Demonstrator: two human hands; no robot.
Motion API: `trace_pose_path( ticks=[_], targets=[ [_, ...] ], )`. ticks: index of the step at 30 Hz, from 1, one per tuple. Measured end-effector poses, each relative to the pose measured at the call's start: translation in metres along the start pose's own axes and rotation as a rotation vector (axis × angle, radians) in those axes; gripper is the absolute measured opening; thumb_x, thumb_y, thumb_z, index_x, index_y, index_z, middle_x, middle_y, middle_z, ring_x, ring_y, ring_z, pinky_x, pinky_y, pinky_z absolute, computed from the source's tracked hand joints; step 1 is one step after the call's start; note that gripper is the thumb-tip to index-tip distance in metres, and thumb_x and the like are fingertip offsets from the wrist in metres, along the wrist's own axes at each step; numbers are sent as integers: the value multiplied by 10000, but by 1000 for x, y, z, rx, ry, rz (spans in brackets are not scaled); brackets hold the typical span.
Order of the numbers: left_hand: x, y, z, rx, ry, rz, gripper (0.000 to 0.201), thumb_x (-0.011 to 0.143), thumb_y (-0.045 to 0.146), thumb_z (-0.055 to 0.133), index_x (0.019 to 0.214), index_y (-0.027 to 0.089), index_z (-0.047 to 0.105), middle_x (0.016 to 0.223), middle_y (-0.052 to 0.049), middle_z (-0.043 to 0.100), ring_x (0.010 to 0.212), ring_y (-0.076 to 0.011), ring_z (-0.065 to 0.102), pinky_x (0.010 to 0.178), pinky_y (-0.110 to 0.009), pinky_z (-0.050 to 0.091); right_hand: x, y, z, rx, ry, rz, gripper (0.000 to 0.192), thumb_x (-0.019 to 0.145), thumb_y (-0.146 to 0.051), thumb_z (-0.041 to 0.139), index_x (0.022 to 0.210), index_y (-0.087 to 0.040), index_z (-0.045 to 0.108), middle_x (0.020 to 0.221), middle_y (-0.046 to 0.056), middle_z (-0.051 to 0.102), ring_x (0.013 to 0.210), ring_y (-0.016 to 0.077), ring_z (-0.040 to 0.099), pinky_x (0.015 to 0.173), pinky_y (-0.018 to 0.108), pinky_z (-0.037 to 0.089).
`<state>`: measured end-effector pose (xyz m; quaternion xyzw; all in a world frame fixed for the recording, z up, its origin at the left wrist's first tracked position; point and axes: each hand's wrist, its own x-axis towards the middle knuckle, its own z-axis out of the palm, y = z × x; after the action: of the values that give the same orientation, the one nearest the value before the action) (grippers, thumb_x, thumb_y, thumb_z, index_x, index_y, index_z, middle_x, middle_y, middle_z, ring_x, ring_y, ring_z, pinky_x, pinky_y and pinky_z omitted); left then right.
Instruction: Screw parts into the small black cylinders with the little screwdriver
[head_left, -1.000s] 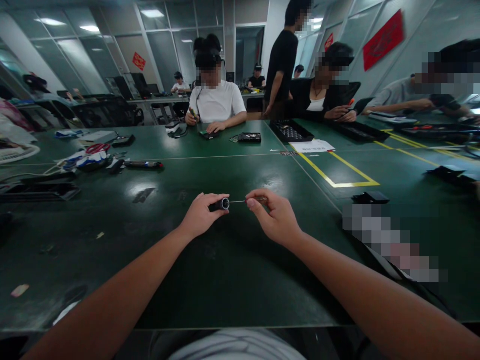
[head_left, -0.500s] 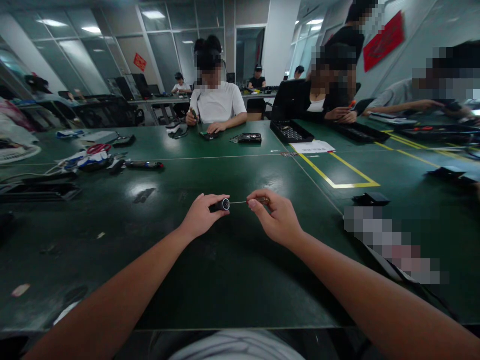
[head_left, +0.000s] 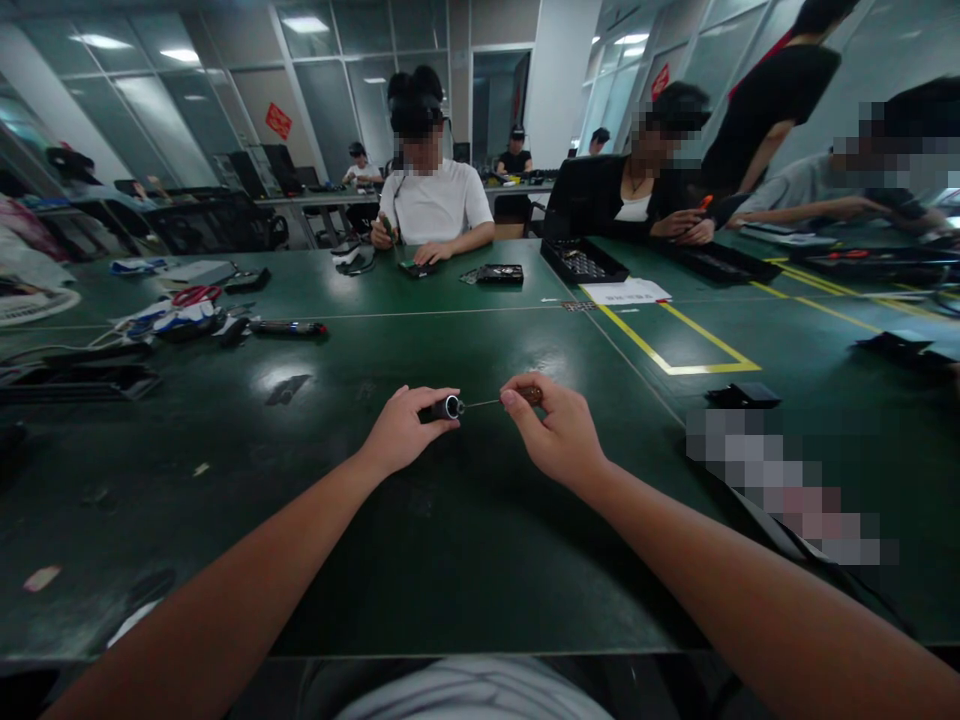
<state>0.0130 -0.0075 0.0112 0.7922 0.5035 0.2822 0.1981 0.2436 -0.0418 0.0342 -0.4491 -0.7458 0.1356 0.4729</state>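
While a small black cylinder (head_left: pixel 447 407) with a silvery ring at its right end is pinched between the thumb and fingers of the left hand (head_left: pixel 405 428), a thin metal rod (head_left: pixel 484 403) is kept pointed into that ringed end. The rod is gripped by the right hand (head_left: pixel 559 432), whose thumb and forefinger are pressed together on a brownish handle (head_left: pixel 530 394) at the rod's far end. Whether the rod's tip is inside the cylinder or only touching it cannot be told. Both hands are held just above the dark green table (head_left: pixel 465 520), near the middle of its near half.

To the right, well apart from the hands, a small black flat piece (head_left: pixel 742 394) is laid on the table, and a yellow taped outline (head_left: pixel 675 345) is seen beyond it. Far to the left, a dark pen-shaped tool (head_left: pixel 289 327) and red-handled scissors (head_left: pixel 196 296) are set among a clutter of other items. At the far edge of the table, a person in a white shirt (head_left: pixel 435 205) is seated with a black tray (head_left: pixel 583 263) to the right.
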Motion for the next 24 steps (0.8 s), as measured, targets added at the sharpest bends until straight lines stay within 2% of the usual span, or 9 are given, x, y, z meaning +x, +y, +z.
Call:
trace_pose_path(
  ticks=[3,9,13,17,21,24],
  targets=[
    [0,-3,2,-14,11,13,430,834,303,756,1257,299,679,1120,-45,723,1019,-258,627,1057,-535,387,1,1,1,-1,11,24,174,961,-302,539,922,-188,664,788,29,714,699,169,664,657,293,484],
    [-1,-9,6,-104,-9,65,427,832,301,757,1251,309,677,1118,-29,717,1025,-234,643,947,-419,471,0,2,2,-14,28,62,182,957,-321,543,924,-188,662,798,34,718,717,175,676,678,303,498],
    [-1,-7,6,-224,53,20,409,819,314,762,1214,248,680,1168,-50,701,1076,-231,643,979,-399,480,1,3,2,-7,47,93,192,956,-343,545,927,-193,663,795,36,718,724,183,686,697,317,508],
    [0,-4,5,-365,90,-59,405,840,329,715,1220,209,644,1131,-75,699,1028,-235,662,962,-415,501,2,3,3,6,40,105,197,957,-348,544,937,-195,665,800,38,720,726,186,688,695,320,513],
    [-2,-3,1,-496,34,-64,419,866,265,619,1277,204,564,1098,-75,677,1016,-220,646,924,-388,505,1,4,2,5,37,102,208,965,-353,542,950,-190,670,808,35,719,733,182,690,697,318,513],
    [-4,1,-6,-433,-42,-9,274,866,268,596,1131,199,583,990,-45,648,883,-188,615,797,-330,497,0,5,2,12,39,101,212,967,-356,545,953,-187,672,808,33,718,728,176,687,689,312,511]
  ],
)
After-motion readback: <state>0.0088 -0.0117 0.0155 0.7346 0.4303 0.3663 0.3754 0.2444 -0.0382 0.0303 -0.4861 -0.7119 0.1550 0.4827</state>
